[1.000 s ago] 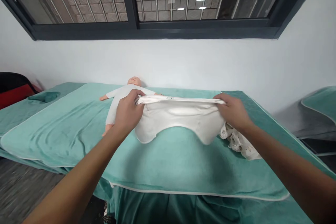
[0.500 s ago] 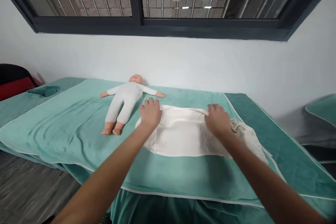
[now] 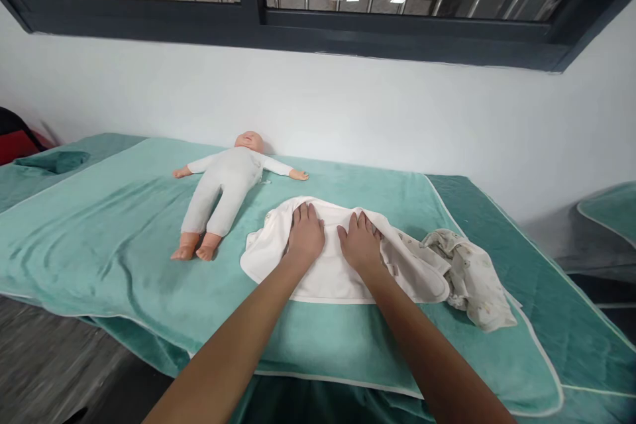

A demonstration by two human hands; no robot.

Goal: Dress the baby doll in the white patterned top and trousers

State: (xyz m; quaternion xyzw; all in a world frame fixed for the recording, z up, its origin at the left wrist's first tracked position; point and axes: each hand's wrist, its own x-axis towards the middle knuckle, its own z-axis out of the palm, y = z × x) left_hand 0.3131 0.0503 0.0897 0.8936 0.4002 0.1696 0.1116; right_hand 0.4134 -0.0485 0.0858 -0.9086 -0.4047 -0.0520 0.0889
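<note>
A white cloth [image 3: 330, 286] with rounded flaps lies spread on the green bed cover, some small print showing along its right part. My left hand [image 3: 305, 236] rests palm down on its middle, fingers stretched toward the far edge. Beside it, a short gap to the right, my right hand [image 3: 362, 246] presses on the same cloth with fingers extended and slightly apart. A crumpled printed cloth [image 3: 481, 283] lies against the white cloth's right end. To the left, a baby doll [image 3: 229, 175] in a white suit lies on its back, arms spread.
The light green cover [image 3: 99, 252] lies over a darker green sheet [image 3: 527, 271]. Behind the bed is a white wall [image 3: 372, 119] below a dark window frame [image 3: 397, 40]. A red and black object [image 3: 14, 144] sits at the far left.
My hands have come closer together, from the far edge onto the middle of the white cloth. Its sides now fold and ripple, and the printed cloth shows more fully.
</note>
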